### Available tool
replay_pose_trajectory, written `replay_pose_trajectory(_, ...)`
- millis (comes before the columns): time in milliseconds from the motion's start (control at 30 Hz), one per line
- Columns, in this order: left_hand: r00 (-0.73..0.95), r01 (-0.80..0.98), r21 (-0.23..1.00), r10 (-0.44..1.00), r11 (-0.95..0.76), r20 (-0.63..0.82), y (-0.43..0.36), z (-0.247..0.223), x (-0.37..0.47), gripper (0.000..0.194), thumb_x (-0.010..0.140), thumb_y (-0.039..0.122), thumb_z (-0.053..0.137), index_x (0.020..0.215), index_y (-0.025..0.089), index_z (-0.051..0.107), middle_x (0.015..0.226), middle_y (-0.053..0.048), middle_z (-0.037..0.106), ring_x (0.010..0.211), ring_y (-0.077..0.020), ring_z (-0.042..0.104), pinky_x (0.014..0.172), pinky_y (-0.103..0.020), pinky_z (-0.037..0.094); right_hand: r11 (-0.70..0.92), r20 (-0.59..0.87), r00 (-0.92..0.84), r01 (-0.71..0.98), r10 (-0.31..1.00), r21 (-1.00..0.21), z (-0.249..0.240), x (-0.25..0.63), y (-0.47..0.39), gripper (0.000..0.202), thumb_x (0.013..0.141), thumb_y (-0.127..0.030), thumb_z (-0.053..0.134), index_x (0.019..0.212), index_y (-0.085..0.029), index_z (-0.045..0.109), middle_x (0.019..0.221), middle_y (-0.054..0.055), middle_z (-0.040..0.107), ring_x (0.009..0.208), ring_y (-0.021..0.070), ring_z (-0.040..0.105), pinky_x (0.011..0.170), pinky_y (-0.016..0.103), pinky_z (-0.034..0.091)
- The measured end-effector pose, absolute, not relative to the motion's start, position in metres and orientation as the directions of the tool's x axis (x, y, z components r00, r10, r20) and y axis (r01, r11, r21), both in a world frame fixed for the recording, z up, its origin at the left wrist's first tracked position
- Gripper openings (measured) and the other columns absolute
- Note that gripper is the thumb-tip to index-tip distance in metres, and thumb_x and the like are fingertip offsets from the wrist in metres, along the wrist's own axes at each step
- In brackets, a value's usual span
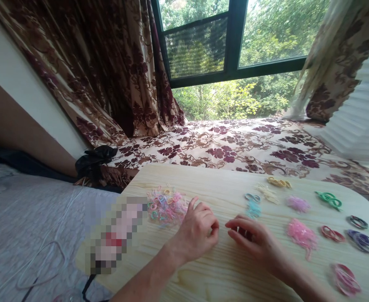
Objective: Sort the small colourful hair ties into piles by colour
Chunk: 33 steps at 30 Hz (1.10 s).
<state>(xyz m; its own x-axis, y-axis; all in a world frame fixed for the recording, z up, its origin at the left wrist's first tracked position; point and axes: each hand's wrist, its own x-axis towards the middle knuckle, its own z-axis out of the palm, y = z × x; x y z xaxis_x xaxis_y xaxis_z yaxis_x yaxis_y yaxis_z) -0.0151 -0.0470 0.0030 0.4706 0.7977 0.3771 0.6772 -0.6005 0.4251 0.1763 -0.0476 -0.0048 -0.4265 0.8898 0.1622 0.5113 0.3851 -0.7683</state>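
Observation:
My left hand (200, 224) hovers over the middle of the wooden board, right beside a mixed pile of small coloured elastic bands (167, 205). Its thumb and forefinger are pinched together, the other fingers lifted; whatever sits in the pinch is hidden. Facing it, my right hand (253, 237) has curved fingers with a small gap between the tips, and nothing shows in them. Beyond the right hand lie small heaps sorted by colour: blue bands (253, 207), cream bands (268, 193), lilac bands (298, 204) and pink bands (301, 235).
Thicker hair ties lie along the board's right side: yellow (279, 182), green (329, 200), red (333, 233), purple (362, 240) and rose (346, 279). A pixelated object (118, 235) with a black cord is at the board's left edge. Behind are a floral-covered ledge (222, 147) and a window.

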Motion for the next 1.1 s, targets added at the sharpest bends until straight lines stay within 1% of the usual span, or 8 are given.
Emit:
replay_pose_trajectory(167,0.424,0.643,0.516,0.824,-0.565,0.375,-0.048,0.004,-0.014,0.011,0.071,0.01,0.052,0.068,0.02,0.055,0.073,0.0,0.062,0.086,-0.0156,0.056,0.107,-0.048,0.02,0.409,0.203,-0.411,0.51,0.889,-0.757,-0.006,0.172,-0.05,0.022,0.083,-0.03,0.051,0.099,-0.02,0.063,0.075,0.003,0.061,0.056,0.0112,0.053,0.049,0.022,0.045)
replay_pose_trajectory(400,0.308,0.582,0.679,0.894,-0.448,0.326,-0.049,0.01,-0.01,0.01,0.07,0.01,0.056,0.064,0.018,0.056,0.072,0.0,0.06,0.081,-0.0144,0.055,0.102,-0.04,0.03,0.49,0.295,-0.415,0.519,0.861,-0.7,-0.001,0.171,-0.052,0.016,0.083,-0.028,0.051,0.09,-0.02,0.063,0.079,0.005,0.062,0.056,0.0112,0.054,0.049,0.022,0.047)
replay_pose_trajectory(600,0.309,0.554,0.718,0.905,-0.421,0.292,-0.049,0.011,-0.01,0.01,0.07,0.009,0.056,0.064,0.018,0.056,0.072,-0.001,0.061,0.081,-0.0155,0.054,0.092,-0.034,0.038,0.597,0.414,-0.436,0.499,0.799,-0.628,0.001,0.172,-0.05,0.015,0.086,-0.026,0.049,0.087,-0.02,0.063,0.077,0.005,0.062,0.054,0.01,0.054,0.046,0.02,0.044)
replay_pose_trajectory(767,0.314,0.54,0.742,0.913,-0.397,0.26,-0.05,0.013,-0.009,0.01,0.07,0.009,0.056,0.064,0.017,0.056,0.073,-0.001,0.061,0.081,-0.0151,0.054,0.087,-0.031,0.04,0.621,0.429,-0.453,0.498,0.781,-0.605,0.002,0.171,-0.05,0.018,0.087,-0.025,0.048,0.082,-0.019,0.064,0.074,0.005,0.061,0.054,0.01,0.054,0.047,0.019,0.044)
replay_pose_trajectory(867,0.31,0.531,0.746,0.911,-0.402,0.271,-0.049,0.013,-0.01,0.01,0.071,0.009,0.055,0.066,0.018,0.057,0.074,-0.001,0.061,0.082,-0.0151,0.054,0.085,-0.03,0.041,0.616,0.428,-0.446,0.516,0.786,-0.595,0.005,0.172,-0.049,0.021,0.088,-0.027,0.046,0.079,-0.02,0.064,0.071,0.004,0.061,0.056,0.011,0.055,0.049,0.02,0.045)
replay_pose_trajectory(933,0.294,0.537,0.731,0.905,-0.422,0.307,-0.047,0.011,-0.012,0.01,0.072,0.009,0.054,0.069,0.018,0.058,0.075,-0.001,0.062,0.083,-0.0151,0.054,0.086,-0.03,0.041,0.595,0.445,-0.396,0.554,0.803,-0.582,0.008,0.179,-0.045,0.021,0.088,-0.029,0.046,0.079,-0.02,0.063,0.072,0.004,0.062,0.059,0.012,0.056,0.052,0.021,0.046)
replay_pose_trajectory(1000,0.265,0.562,0.701,0.899,-0.439,0.349,-0.044,0.008,-0.015,0.012,0.072,0.008,0.054,0.073,0.018,0.059,0.076,-0.001,0.062,0.083,-0.0152,0.054,0.086,-0.032,0.04,0.54,0.475,-0.292,0.631,0.83,-0.557,0.01,0.193,-0.039,0.022,0.087,-0.032,0.046,0.079,-0.021,0.063,0.073,0.004,0.062,0.062,0.0135,0.057,0.056,0.023,0.047)
replay_pose_trajectory(1100,0.229,0.604,0.665,0.895,-0.439,0.382,-0.039,0.005,-0.02,0.013,0.074,0.009,0.052,0.077,0.019,0.061,0.076,-0.001,0.063,0.082,-0.0161,0.054,0.085,-0.033,0.04,0.364,0.503,-0.075,0.782,0.861,-0.506,0.011,0.226,-0.025,0.025,0.084,-0.038,0.046,0.078,-0.021,0.064,0.075,0.004,0.063,0.066,0.0158,0.059,0.06,0.027,0.046)
